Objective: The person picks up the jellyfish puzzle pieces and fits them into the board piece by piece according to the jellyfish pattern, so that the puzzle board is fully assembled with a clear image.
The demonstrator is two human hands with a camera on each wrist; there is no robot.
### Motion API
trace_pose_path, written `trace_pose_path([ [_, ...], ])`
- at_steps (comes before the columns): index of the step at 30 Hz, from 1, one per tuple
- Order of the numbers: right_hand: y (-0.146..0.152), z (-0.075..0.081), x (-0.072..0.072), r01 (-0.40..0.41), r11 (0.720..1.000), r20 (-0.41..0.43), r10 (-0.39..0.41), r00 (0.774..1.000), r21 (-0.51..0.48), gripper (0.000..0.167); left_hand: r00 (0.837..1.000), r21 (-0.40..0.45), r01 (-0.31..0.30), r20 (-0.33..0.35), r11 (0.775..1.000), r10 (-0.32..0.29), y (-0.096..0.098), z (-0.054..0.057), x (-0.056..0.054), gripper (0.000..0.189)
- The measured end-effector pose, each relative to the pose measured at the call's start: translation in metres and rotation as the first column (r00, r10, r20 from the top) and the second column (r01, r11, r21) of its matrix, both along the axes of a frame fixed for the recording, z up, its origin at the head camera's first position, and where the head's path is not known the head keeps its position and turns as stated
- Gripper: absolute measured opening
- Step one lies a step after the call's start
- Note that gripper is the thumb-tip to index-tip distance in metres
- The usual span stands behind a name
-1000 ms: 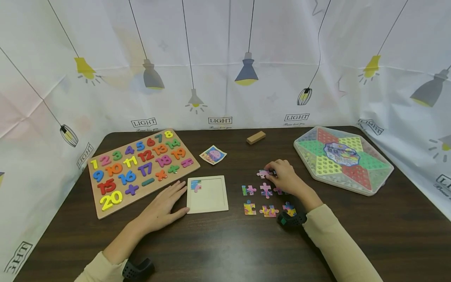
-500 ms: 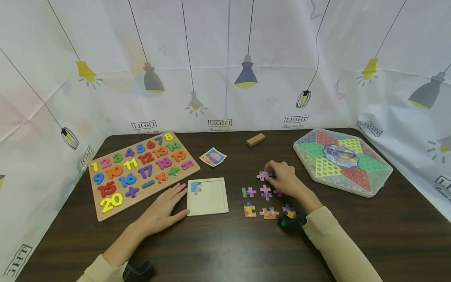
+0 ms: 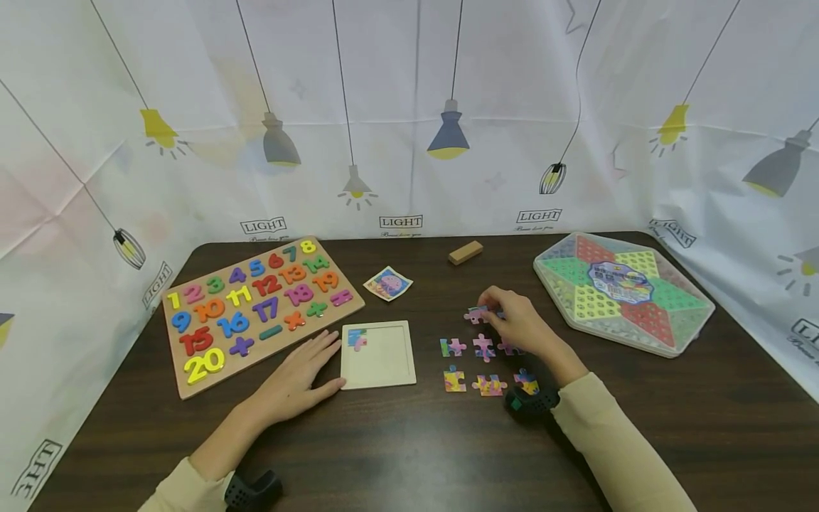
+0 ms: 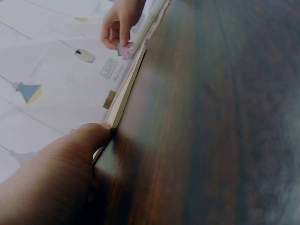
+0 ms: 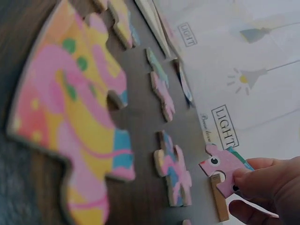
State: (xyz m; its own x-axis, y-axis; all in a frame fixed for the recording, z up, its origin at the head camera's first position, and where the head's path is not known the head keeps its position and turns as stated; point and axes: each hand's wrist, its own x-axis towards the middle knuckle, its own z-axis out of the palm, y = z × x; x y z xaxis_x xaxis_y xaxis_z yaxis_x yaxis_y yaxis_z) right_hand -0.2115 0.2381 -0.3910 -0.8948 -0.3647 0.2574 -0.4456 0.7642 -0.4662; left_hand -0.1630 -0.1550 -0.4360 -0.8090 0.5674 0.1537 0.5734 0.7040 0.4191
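Note:
My right hand (image 3: 515,320) pinches a pink jigsaw piece (image 5: 225,169) printed with eyes, thumb against its face. In the right wrist view that piece is raised and tilted. Other jigsaw pieces lie in rows below it, among them a yellow corner piece (image 3: 455,380) and a pink-and-blue piece (image 3: 483,346); one is partly hidden by my wrist. My left hand (image 3: 297,380) rests flat with fingers spread, at the left side of a pale square puzzle tray (image 3: 384,355). Its thumb touches the tray's edge. One blue-and-pink piece (image 3: 356,339) sits in the tray's upper left corner.
A wooden number board (image 3: 249,348) lies behind my left hand. At the back are a small picture card (image 3: 388,284) and a wooden block (image 3: 466,252). A hexagonal board-game box (image 3: 621,295) lies at the right. Behind the table hangs a lamp-printed cloth (image 3: 397,64).
My right hand has shifted slightly left with the pink jigsaw piece between its fingers. The left hand has stayed beside the tray.

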Motion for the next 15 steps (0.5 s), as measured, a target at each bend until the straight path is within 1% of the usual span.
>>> trace_pose_path([
  [4, -0.004, 0.007, 0.003, -0.012, 0.999, 0.004, 0.012, 1.000, -0.050, 0.012, 1.000, 0.004, 0.001, 0.001, 1.000, -0.001, 0.000, 0.000, 0.000, 0.072],
  [8, -0.010, 0.014, 0.008, -0.044, 0.994, -0.020, 0.043, 0.999, -0.099, 0.013, 1.000, 0.002, 0.001, 0.002, 1.000, -0.001, 0.000, 0.000, 0.000, 0.073],
  [12, -0.018, 0.021, 0.013, -0.078, 0.990, -0.038, 0.074, 0.997, -0.121, 0.015, 1.000, -0.004, -0.001, 0.008, 1.000, 0.001, 0.000, 0.000, -0.001, 0.074],
  [15, -0.024, 0.021, 0.015, -0.098, 0.988, -0.046, 0.093, 0.995, -0.116, 0.017, 1.000, -0.009, -0.001, 0.008, 1.000, 0.001, 0.000, 0.000, -0.001, 0.074],
])
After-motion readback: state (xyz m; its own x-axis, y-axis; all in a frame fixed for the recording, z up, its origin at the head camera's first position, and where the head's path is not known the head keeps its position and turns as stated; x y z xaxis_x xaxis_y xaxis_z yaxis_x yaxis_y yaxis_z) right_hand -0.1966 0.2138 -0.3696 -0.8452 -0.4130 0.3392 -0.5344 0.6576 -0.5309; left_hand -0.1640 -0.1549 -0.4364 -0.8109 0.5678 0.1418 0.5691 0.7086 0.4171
